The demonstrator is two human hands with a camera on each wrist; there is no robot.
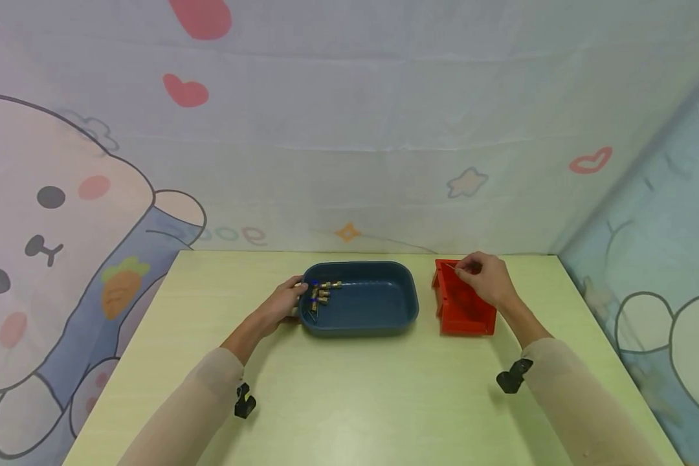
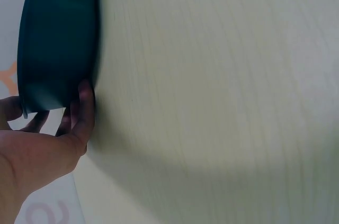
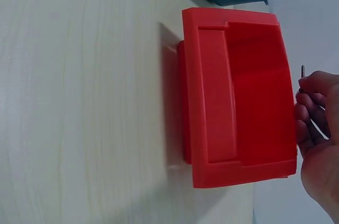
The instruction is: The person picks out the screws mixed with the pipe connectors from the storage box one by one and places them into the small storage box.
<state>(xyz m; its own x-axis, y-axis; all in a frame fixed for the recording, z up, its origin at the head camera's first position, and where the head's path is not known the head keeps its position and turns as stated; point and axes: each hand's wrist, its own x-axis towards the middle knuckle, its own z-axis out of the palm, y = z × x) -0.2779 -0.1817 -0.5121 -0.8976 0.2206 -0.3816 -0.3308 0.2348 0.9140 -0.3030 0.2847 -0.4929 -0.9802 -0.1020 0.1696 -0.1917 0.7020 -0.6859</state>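
Note:
My left hand grips the left end of a dark blue plastic basin, thumb over the rim and fingers beneath. Several small brass fittings, some with blue parts, lie in the basin's left end alongside thin screw-like pieces. Over the far part of a red plastic bin, my right hand pinches a thin dark screw between thumb and fingertips. The inside of the red bin shows bare red walls in the right wrist view; its far end is partly hidden by the hand.
The basin and the red bin stand side by side with a narrow gap, near the back of a pale wood-grain table. A printed cloth hangs right behind the table's back edge. Black wrist cameras hang below both sleeves.

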